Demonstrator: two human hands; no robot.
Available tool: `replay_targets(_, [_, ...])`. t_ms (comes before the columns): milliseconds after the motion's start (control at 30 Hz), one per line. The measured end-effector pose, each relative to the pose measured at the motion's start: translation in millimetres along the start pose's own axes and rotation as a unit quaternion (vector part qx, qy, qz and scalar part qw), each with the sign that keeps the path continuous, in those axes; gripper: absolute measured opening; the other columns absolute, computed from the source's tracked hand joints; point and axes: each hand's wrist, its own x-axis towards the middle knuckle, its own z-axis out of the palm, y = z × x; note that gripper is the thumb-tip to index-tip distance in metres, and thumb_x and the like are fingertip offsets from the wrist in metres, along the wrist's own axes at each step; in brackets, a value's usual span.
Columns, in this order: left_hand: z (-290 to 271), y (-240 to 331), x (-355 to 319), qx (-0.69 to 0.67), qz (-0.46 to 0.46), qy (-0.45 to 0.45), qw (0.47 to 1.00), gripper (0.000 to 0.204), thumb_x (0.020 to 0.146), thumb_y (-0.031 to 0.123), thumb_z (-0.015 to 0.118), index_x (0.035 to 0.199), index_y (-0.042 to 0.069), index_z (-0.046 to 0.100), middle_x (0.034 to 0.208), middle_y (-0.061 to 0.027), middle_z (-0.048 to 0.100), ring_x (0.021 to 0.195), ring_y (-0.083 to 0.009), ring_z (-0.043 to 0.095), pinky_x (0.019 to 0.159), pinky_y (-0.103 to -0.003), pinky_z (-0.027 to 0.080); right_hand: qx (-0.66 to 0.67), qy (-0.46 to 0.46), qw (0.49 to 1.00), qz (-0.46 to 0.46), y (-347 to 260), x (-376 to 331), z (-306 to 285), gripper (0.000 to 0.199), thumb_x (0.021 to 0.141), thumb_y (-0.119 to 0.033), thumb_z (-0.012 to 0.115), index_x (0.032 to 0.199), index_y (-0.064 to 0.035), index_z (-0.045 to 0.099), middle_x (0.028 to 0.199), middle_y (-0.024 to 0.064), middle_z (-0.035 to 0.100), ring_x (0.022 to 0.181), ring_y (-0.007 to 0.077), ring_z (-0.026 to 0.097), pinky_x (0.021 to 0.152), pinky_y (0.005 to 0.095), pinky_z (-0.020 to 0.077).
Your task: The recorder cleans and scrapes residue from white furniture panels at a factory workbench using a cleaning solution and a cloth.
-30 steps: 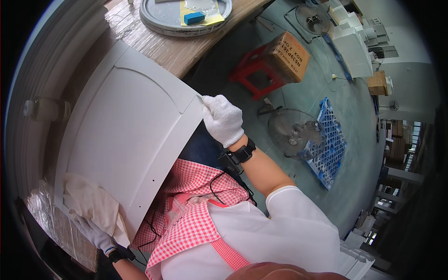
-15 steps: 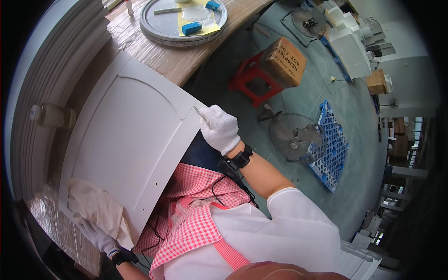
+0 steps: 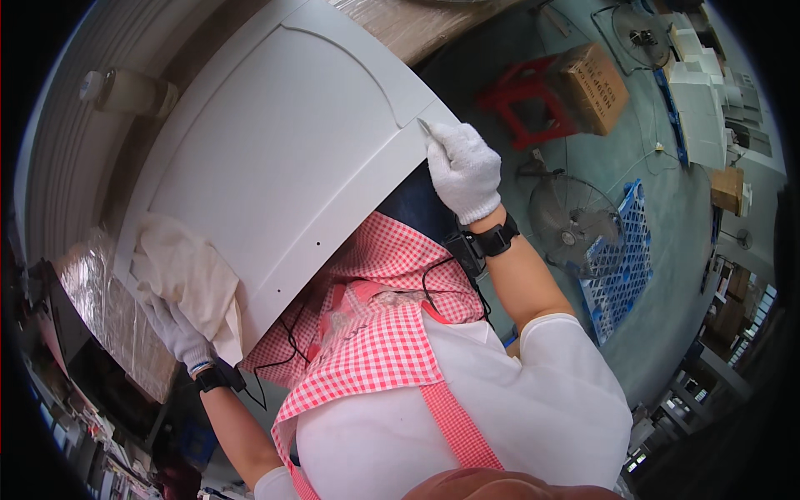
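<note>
A white cabinet door panel (image 3: 275, 125) with a raised arched border lies tilted across the wooden bench and over my lap. My right hand (image 3: 464, 171), in a white knit glove, is closed at the panel's right corner. A thin grey tip pokes out by its fingertips; I cannot make out what it belongs to. At the lower left edge of the panel, my gloved left hand (image 3: 173, 327) closes on a cream cloth (image 3: 187, 271), which is bunched over the panel. Part of its fingers is hidden by the cloth. Two small dark holes mark the panel's near edge.
A capped jar (image 3: 129, 92) lies beside a stack of white panels (image 3: 62, 158). Plastic film covers the bench (image 3: 400, 25). To the right are a red stool (image 3: 521, 100) with a carton (image 3: 587, 87), a floor fan (image 3: 575, 229) and a blue pallet (image 3: 621, 267).
The view has shifted, so the panel and both hands sit higher and the round lid with blue blocks has nearly left the picture. Both hands keep their places on the panel.
</note>
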Motion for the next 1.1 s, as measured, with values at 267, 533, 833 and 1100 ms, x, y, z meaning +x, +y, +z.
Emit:
replay_targets(267, [-0.1, 3.1, 0.5, 0.001, 0.009, 0.005, 1.000, 0.051, 0.105, 0.024, 0.047, 0.151, 0.002, 0.045, 0.161, -0.0232, 0.033, 0.150, -0.0356, 0.029, 0.122, -0.041, 0.025, 0.015, -0.053, 0.998, -0.016, -3.0, -9.0, 0.2, 0.018, 0.085, -0.005, 0.071, 0.103, -0.0078, 0.073, 0.087, 0.0122, 0.068, 0.074, 0.0303, 0.068, 0.066, 0.0351, 0.0558])
replay_targets(533, [-1.7, 2.6, 1.0, 0.027, 0.003, -0.007, 1.000, 0.052, 0.106, 0.024, 0.047, 0.153, 0.003, 0.042, 0.162, -0.0242, 0.030, 0.150, -0.0361, 0.028, 0.122, -0.041, 0.024, -0.029, -0.006, 0.999, 0.037, 15.9, -0.3, -7.2, 0.014, 0.087, -0.011, 0.070, 0.101, -0.0107, 0.072, 0.084, 0.0092, 0.067, 0.075, 0.0310, 0.068, 0.066, 0.0387, 0.0560])
replay_targets(833, [0.8, -4.5, -0.1, 0.003, 0.007, 0.005, 1.000, 0.051, 0.106, 0.024, 0.047, 0.153, 0.004, 0.042, 0.162, -0.0224, 0.030, 0.150, -0.0347, 0.028, 0.123, -0.041, 0.023, -0.027, 0.050, 0.997, 0.043, 26.1, 7.1, -2.1, 0.016, 0.086, -0.009, 0.071, 0.101, -0.0111, 0.074, 0.084, 0.0098, 0.067, 0.074, 0.0307, 0.068, 0.065, 0.0371, 0.0560])
replay_targets(1100, [-1.4, 5.7, -0.7, 0.014, -0.002, -0.002, 1.000, 0.051, 0.106, 0.024, 0.047, 0.153, 0.004, 0.042, 0.162, -0.0232, 0.031, 0.151, -0.0354, 0.028, 0.123, -0.041, 0.024, -0.046, 0.031, 0.997, 0.050, 31.4, 8.6, -6.3, 0.015, 0.086, -0.010, 0.070, 0.101, -0.0112, 0.073, 0.084, 0.0095, 0.067, 0.076, 0.0300, 0.069, 0.066, 0.0371, 0.0557])
